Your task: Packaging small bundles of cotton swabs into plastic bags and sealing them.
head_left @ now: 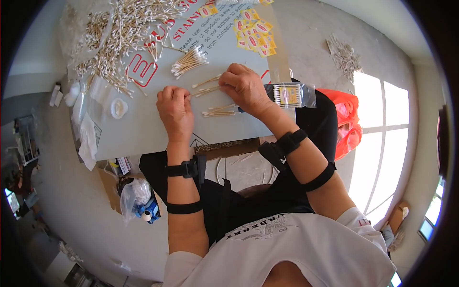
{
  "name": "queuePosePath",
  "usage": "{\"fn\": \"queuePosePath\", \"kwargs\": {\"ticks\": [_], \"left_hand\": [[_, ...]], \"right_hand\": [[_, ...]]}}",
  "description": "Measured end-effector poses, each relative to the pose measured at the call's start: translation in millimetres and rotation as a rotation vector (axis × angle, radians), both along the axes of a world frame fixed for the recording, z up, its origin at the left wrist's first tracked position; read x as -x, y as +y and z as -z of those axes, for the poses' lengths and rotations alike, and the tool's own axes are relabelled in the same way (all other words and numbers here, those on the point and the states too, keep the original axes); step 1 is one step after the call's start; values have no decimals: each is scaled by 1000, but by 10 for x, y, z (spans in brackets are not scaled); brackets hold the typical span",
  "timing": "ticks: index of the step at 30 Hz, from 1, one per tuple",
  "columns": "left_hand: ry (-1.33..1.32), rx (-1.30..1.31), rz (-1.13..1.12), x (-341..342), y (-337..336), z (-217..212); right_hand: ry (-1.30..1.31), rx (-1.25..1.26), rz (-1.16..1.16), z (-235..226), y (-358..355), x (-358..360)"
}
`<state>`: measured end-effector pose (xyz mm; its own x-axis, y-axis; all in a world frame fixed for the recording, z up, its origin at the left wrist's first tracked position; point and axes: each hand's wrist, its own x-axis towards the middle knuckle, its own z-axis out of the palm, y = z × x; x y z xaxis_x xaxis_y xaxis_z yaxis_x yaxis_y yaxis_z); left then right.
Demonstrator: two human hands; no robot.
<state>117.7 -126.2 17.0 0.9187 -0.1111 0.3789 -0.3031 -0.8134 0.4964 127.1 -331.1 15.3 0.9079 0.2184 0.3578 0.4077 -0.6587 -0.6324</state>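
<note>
My left hand rests on the grey tabletop with its fingers curled under. Its fingertips are hidden, near the white tips of a few cotton swabs. Closed over the other ends of those swabs is my right hand, pinching them against the table. Another small group of swabs lies just nearer to me. Beyond both hands sits a larger bundle of swabs. Right of my right hand, at the table's edge, is a clear-fronted black packet with a row of swabs and a yellow card inside.
A big heap of loose swabs spills from a clear plastic bag at the far left. Yellow cards lie at the far right. A round white lid is left of my hand. Red bags stand on the floor.
</note>
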Motion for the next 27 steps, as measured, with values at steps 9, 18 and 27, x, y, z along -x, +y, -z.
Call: {"fn": "queuePosePath", "kwargs": {"ticks": [9, 18, 27], "left_hand": [[39, -58, 83, 63, -135, -47], [6, 10, 76, -62, -231, -66], [-131, -7, -7, -340, -119, -130]], "right_hand": [[19, 40, -35, 6, -33, -5], [73, 7, 43, -62, 25, -70], [-111, -29, 38, -168, 220, -435]]}}
